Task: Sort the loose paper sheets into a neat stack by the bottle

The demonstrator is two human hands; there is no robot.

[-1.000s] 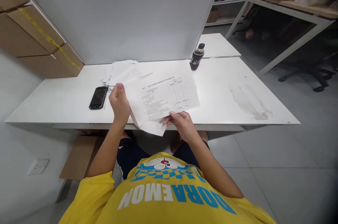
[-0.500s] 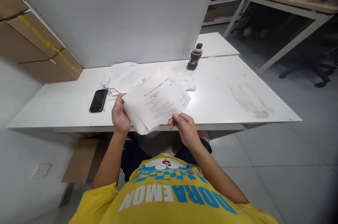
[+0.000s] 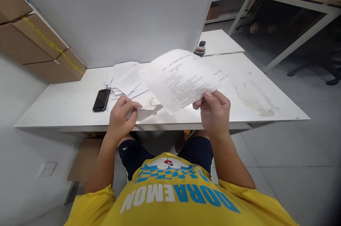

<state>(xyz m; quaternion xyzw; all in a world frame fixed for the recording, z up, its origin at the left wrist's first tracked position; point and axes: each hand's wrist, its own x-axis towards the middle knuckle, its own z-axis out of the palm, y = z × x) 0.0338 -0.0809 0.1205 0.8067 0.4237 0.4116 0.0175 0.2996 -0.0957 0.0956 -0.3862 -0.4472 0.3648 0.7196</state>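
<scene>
My right hand (image 3: 214, 110) pinches the lower right edge of a printed sheet (image 3: 181, 80), which is held up and tilted above the table. My left hand (image 3: 124, 114) is closed on the edge of another sheet of paper (image 3: 145, 111), seen nearly edge-on and partly behind the printed one. A small whitish object (image 3: 153, 101) lies on the table between the two sheets; its kind is unclear. Beyond my left hand is a loose paper pile (image 3: 125, 77), its sheets fanned unevenly.
A black phone (image 3: 101, 100) lies left of the pile on the white table (image 3: 66, 102). Behind the printed sheet stands a dark drink bottle (image 3: 200, 49), partly hidden. Cardboard boxes (image 3: 50, 54) are stacked at the left, and a grey panel (image 3: 119, 16) rises along the back edge.
The papers held together between both hands are now apart. My right hand has moved right and up with the printed sheet, while my left hand keeps the other sheet lower down.
</scene>
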